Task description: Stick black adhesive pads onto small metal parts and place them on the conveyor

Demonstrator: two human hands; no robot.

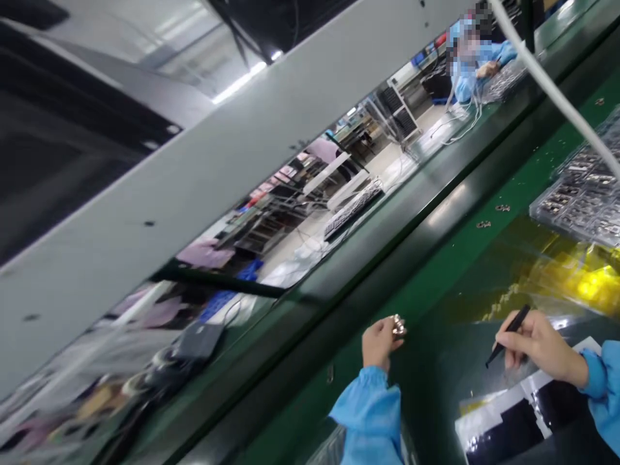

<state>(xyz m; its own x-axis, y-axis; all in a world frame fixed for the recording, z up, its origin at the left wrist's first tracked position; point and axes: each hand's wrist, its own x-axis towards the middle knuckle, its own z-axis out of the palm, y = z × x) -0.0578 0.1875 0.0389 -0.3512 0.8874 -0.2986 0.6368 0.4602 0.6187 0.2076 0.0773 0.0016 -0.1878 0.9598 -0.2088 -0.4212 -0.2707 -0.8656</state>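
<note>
Centrally, the left hand (379, 342) pinches a small metal part (398, 325) at its fingertips; the right hand (540, 345), well apart rightward, grips black tweezers (507, 336) slanting down-left toward it over the green bench (436, 284).

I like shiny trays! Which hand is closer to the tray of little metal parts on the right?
The right hand. It holds black tweezers just below the tray. The left hand, pinching a small metal part, sits farther off to the tray's lower left.

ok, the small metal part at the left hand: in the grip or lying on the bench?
In the grip. The left hand pinches the small metal part at its fingertips, raised off the green bench. The right hand holds black tweezers.
</note>
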